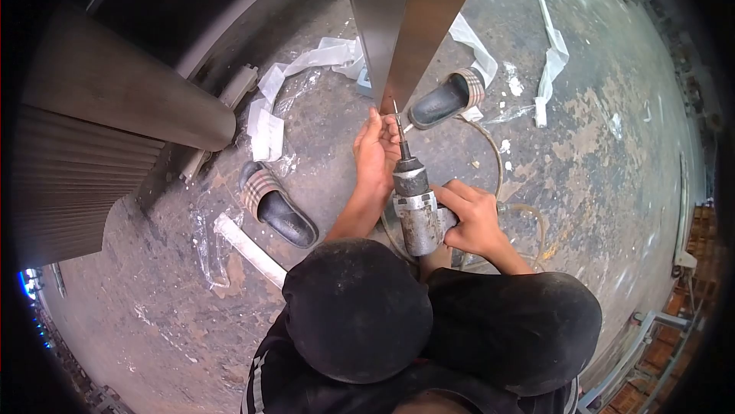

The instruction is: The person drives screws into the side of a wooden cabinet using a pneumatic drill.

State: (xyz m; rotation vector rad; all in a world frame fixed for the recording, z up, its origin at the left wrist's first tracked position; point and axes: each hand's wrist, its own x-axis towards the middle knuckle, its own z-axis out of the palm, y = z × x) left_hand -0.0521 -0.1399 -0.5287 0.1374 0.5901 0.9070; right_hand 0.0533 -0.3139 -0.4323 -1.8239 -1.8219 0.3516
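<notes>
Two hands on the job: right hand (475, 219) wrapped shut around drill (417, 211), left hand (375, 155) pinching near bit (400, 134) at far metal post (406, 23) base. Driving step, seemingly; next needs steady, straight pressure. Sandals (279, 211) left.

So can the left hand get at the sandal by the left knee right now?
Probably yes: the left hand only steadies the drill bit, and bare floor lies between it and the sandal; it must let go first.

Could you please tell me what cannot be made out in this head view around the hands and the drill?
- Bit tip of the drill: hidden behind the metal post.
- Left hand fingertips: behind the bit.
- Right hand palm: hidden by its own back.
- Hose end: under the knees.
</notes>
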